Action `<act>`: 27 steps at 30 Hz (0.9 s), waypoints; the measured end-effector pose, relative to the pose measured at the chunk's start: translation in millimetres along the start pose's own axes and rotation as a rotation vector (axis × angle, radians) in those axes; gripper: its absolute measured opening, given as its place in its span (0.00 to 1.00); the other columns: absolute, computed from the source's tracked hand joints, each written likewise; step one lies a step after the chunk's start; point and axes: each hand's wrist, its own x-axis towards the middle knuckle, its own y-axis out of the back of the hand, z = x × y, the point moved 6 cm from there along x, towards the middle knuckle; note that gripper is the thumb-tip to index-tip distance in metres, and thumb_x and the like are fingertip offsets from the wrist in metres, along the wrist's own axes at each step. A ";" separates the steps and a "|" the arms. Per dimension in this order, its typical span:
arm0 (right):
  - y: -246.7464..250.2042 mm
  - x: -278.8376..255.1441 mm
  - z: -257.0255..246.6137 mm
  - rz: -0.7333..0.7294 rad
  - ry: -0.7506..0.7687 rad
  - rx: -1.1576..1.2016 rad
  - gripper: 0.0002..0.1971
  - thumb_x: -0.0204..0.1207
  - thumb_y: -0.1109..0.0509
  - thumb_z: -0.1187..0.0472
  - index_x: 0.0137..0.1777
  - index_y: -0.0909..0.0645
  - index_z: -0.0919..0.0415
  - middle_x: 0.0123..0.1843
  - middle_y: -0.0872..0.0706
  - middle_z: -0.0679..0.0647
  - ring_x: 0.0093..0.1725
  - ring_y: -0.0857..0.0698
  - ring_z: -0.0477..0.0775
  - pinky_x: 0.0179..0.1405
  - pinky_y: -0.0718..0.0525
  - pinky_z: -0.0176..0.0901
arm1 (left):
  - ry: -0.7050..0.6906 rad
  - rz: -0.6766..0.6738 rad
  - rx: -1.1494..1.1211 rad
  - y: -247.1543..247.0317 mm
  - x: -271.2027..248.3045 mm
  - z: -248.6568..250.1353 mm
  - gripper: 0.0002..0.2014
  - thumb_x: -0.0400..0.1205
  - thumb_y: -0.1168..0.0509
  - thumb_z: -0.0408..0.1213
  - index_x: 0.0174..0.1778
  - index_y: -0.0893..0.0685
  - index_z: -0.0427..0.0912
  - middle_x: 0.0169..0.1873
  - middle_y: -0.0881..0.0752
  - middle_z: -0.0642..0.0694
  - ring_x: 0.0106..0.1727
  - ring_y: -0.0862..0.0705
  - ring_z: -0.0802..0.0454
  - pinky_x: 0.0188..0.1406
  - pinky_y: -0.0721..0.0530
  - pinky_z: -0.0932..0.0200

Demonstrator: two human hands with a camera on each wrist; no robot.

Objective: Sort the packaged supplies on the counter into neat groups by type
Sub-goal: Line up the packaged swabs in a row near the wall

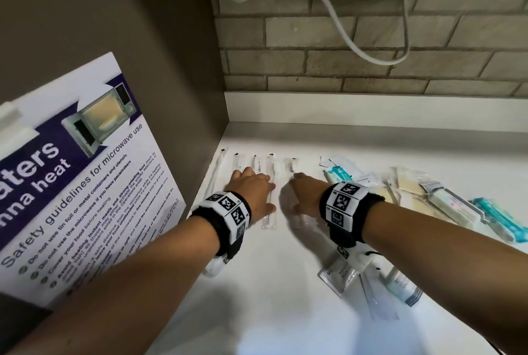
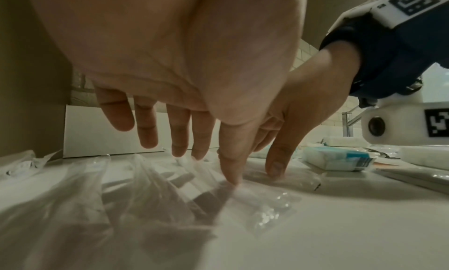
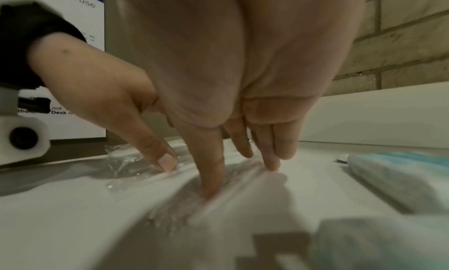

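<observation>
Several long clear-wrapped packets (image 1: 271, 166) lie side by side in a row on the white counter (image 1: 257, 283), close to the left side panel. My left hand (image 1: 251, 192) lies flat across the middle of that row, fingers straight, thumb tip pressing the wrapper (image 2: 233, 178). My right hand (image 1: 304, 193) sits just to its right, with straight fingers pressing on one more long clear packet (image 1: 298, 222), which looks blurred (image 3: 218, 207). Neither hand curls round anything. The two thumbs (image 3: 167, 160) nearly meet between the packets.
Right of my hands lie mixed packets: a teal one (image 1: 340, 173), beige ones (image 1: 411, 183), a white boxed one (image 1: 454, 203), another teal one (image 1: 500, 220). A silver sachet (image 1: 338, 276) and a tube (image 1: 403, 286) lie under my right forearm. A microwave poster (image 1: 71, 169) hangs left; a brick wall (image 1: 343, 69) stands behind.
</observation>
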 end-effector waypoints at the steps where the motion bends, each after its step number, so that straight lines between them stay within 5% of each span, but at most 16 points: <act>1: 0.0 -0.4 -0.6 0.011 -0.020 0.018 0.26 0.74 0.26 0.60 0.71 0.27 0.65 0.70 0.27 0.59 0.65 0.18 0.60 0.63 0.18 0.49 | -0.001 0.003 0.006 0.2 0.7 -0.7 0.28 0.80 0.36 0.54 0.78 0.28 0.55 0.81 0.33 0.56 0.78 0.37 0.46 0.74 0.38 0.48; 4: 0.4 -0.5 -3.1 0.038 -0.031 0.068 0.25 0.77 0.30 0.62 0.73 0.30 0.67 0.72 0.30 0.61 0.66 0.19 0.60 0.62 0.20 0.48 | 0.001 0.001 0.020 1.5 1.4 -2.4 0.27 0.82 0.36 0.53 0.78 0.28 0.55 0.81 0.33 0.54 0.78 0.37 0.47 0.73 0.38 0.48; 9: 3.8 -2.3 -10.4 0.055 -0.012 0.126 0.21 0.74 0.28 0.58 0.66 0.21 0.64 0.64 0.24 0.59 0.60 0.17 0.62 0.55 0.17 0.50 | -0.014 0.006 0.035 0.7 3.4 0.3 0.26 0.83 0.36 0.49 0.78 0.29 0.55 0.80 0.31 0.53 0.78 0.36 0.46 0.72 0.38 0.48; 12: 4.0 -4.6 -13.6 0.031 0.005 0.152 0.07 0.67 0.26 0.61 0.45 0.12 0.55 0.55 0.24 0.53 0.52 0.15 0.59 0.47 0.16 0.46 | -0.022 0.009 0.041 0.1 3.7 -0.2 0.25 0.83 0.36 0.49 0.78 0.29 0.55 0.80 0.30 0.53 0.78 0.35 0.46 0.71 0.38 0.48; 14: 3.6 -6.3 -14.6 0.023 0.013 0.165 0.05 0.68 0.26 0.63 0.37 0.15 0.51 0.51 0.27 0.50 0.51 0.15 0.59 0.43 0.20 0.43 | -0.018 0.007 0.035 -0.9 4.1 -2.6 0.25 0.83 0.36 0.50 0.78 0.28 0.55 0.79 0.30 0.53 0.78 0.35 0.46 0.71 0.37 0.47; 19: -0.7 -4.1 -10.9 0.038 -0.027 0.116 0.19 0.78 0.33 0.58 0.68 0.24 0.62 0.68 0.26 0.57 0.62 0.17 0.62 0.54 0.18 0.50 | 0.001 -0.009 -0.010 -4.6 4.7 -7.4 0.27 0.82 0.37 0.53 0.78 0.30 0.58 0.79 0.30 0.54 0.78 0.36 0.45 0.71 0.37 0.46; 27: 0.4 -5.9 -9.8 0.023 0.013 0.084 0.32 0.81 0.38 0.55 0.83 0.41 0.62 0.82 0.38 0.59 0.77 0.28 0.61 0.72 0.25 0.55 | 0.037 -0.008 -0.068 4.3 -6.8 -7.2 0.33 0.82 0.37 0.53 0.83 0.41 0.57 0.76 0.25 0.49 0.79 0.37 0.46 0.75 0.43 0.44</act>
